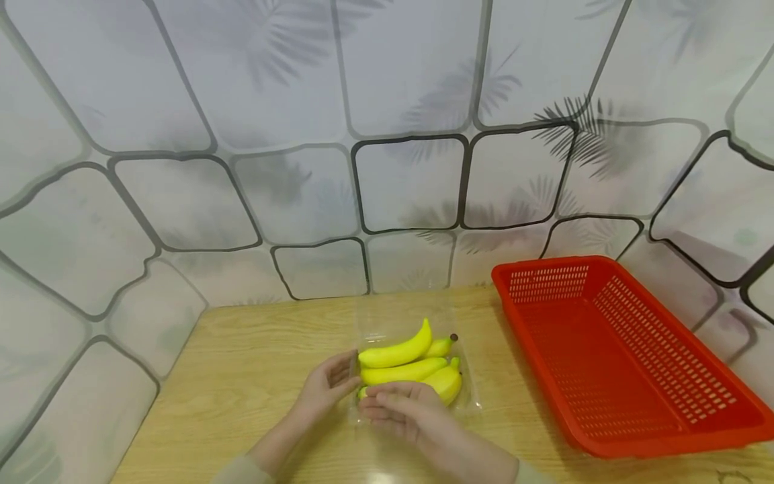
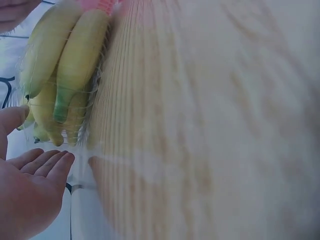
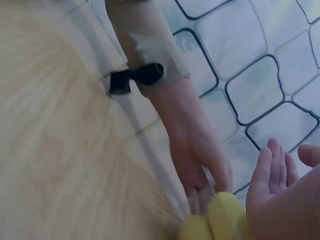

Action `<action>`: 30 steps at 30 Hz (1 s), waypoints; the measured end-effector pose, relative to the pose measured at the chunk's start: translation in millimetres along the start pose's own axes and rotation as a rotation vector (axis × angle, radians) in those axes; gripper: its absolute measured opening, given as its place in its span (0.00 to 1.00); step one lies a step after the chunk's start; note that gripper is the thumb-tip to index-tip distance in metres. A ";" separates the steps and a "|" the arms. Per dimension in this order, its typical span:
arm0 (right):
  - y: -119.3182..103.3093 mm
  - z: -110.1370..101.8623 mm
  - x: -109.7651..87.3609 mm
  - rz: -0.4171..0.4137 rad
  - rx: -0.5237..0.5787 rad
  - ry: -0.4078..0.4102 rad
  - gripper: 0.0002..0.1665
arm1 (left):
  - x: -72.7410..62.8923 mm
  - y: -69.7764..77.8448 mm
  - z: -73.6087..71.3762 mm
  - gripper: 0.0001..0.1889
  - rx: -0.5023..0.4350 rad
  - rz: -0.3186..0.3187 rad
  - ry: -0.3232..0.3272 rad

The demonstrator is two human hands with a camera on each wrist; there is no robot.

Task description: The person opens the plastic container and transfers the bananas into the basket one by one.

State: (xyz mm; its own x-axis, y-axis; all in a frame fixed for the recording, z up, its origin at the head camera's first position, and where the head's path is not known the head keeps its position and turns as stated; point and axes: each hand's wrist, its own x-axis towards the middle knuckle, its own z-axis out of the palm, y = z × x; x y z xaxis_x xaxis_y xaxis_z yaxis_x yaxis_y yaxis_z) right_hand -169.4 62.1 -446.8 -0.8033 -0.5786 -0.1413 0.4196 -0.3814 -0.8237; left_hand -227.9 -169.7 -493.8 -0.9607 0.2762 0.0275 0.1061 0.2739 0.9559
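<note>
Several yellow bananas [image 1: 396, 354] lie together in a clear plastic box [image 1: 474, 396] on the wooden table, its see-through lid raised at the back. At the box's left end is my left hand [image 1: 323, 386], thumb and fingers spread apart. The left wrist view shows this hand [image 2: 35, 185] with its fingers nearly straight beside the box end; whether they touch it I cannot tell. My right hand [image 1: 417, 411] hovers over the front of the box with extended fingers, hiding part of the front bananas. Nothing is held in the right hand [image 3: 285, 190].
A large red plastic basket [image 1: 544, 376] with slotted sides stands on the table [image 1: 254, 376] to the right. A patterned white wall covering [image 1: 314, 195] encloses the table at the back and sides.
</note>
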 end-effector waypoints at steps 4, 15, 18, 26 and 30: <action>-15.7 -3.8 3.8 -0.057 -0.107 0.028 0.22 | 0.7 -1.0 0.1 0.31 -0.014 0.011 0.019; -41.4 -23.3 5.7 -0.131 -0.376 0.094 0.30 | 1.4 0.1 -2.2 0.31 -0.017 -0.003 0.005; -45.6 -28.5 6.4 -0.148 -0.422 0.098 0.30 | 1.1 0.1 -2.1 0.32 -0.024 -0.015 0.010; -52.4 -38.1 6.4 -0.136 -0.517 0.144 0.29 | 0.9 -1.8 -1.7 0.31 -0.033 -0.027 0.021; -52.9 -44.0 5.5 -0.130 -0.548 0.176 0.28 | 0.2 -2.8 -1.4 0.32 -0.063 -0.054 0.028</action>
State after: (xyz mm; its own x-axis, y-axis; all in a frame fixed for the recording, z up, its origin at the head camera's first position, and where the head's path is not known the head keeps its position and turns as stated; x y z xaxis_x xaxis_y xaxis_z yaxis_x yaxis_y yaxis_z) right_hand -214.6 110.8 -428.2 -0.9111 -0.4060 -0.0705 0.0709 0.0141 -0.9974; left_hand -228.7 -171.6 -496.1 -0.9716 0.2361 -0.0173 0.0383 0.2289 0.9727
